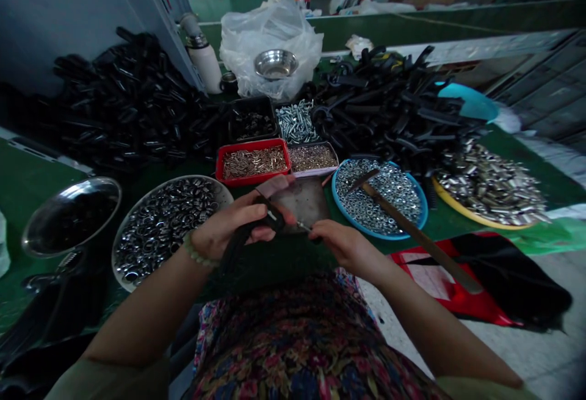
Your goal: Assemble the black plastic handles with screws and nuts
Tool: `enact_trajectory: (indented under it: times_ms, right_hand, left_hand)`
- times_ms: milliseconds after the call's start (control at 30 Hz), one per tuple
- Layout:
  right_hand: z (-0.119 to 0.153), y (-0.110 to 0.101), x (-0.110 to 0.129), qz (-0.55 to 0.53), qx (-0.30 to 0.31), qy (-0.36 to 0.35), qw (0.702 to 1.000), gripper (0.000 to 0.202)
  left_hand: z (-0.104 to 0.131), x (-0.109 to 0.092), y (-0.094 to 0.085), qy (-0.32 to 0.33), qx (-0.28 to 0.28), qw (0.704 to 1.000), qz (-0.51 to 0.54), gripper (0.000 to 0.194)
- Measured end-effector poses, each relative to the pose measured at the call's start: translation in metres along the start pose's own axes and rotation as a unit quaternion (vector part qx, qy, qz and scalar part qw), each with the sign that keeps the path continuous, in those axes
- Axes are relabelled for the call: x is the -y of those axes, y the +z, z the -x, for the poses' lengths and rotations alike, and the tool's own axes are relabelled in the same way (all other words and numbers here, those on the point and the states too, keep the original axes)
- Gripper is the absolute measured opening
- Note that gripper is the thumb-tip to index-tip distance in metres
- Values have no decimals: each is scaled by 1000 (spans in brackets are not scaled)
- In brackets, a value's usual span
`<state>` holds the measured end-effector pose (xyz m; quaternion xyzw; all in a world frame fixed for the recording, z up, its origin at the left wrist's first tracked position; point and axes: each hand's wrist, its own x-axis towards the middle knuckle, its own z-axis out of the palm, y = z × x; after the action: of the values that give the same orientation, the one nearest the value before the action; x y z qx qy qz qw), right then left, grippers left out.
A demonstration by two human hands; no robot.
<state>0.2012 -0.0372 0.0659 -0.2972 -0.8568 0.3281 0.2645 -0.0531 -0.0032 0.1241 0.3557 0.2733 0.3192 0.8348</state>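
Note:
My left hand (pixel 242 220), with a bead bracelet at the wrist and a wrapping on one finger, is closed around a black plastic handle-like part (pixel 245 235). Close by on the right, my right hand (pixel 345 244) pinches a small shiny metal piece (pixel 303 226) at the part's end. Its exact kind is too small and blurred to make out. Both hands are above the front edge of a flat grey metal plate (pixel 304 198). Just beyond lie a red tray (pixel 220 168) of small brass-coloured pins and a pale tray (pixel 315 173) of tiny metal pieces.
A hammer (pixel 412 226) lies across a blue basin (pixel 425 207) of nuts. Metal sleeves (pixel 494 183) fill a yellow dish. Black parts are heaped at left (pixel 137 107) and right (pixel 389 101). A round tray (pixel 123 265) of metal rings sits left; bolts (pixel 297 122) lie behind.

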Motion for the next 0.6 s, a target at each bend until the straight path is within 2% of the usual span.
enact_trajectory:
  times_ms: [100,200,300,367,433,500,533,600]
  right_hand:
    - [4,-1,-8,14,-23,20,999,32]
    - [6,0,-10,40,-57,17,997,34]
    - [7,3,-6,76,-89,-1,993,35]
    - [9,6,-3,79,-66,-20,994,35]
    - [11,9,-3,69,-31,-25,997,33]
    - [14,11,-6,59,-28,-11,998,30]
    - [15,12,-8,56,-42,0,998,29]
    - [16,11,-11,51,-81,15,995,28]
  left_hand:
    - [-4,3,-5,41,-74,996,2,59]
    - [-14,18,-7,9,-155,988,14,48]
    - [-21,33,-4,-33,-195,980,38,37]
    - [-21,36,1,-70,-180,980,51,35]
    - [-17,34,6,-107,-105,987,56,41]
    - [-12,29,9,-100,-25,993,52,51]
    - [-11,27,10,-76,-16,996,47,53]
    - [-10,28,11,-12,-74,997,20,50]
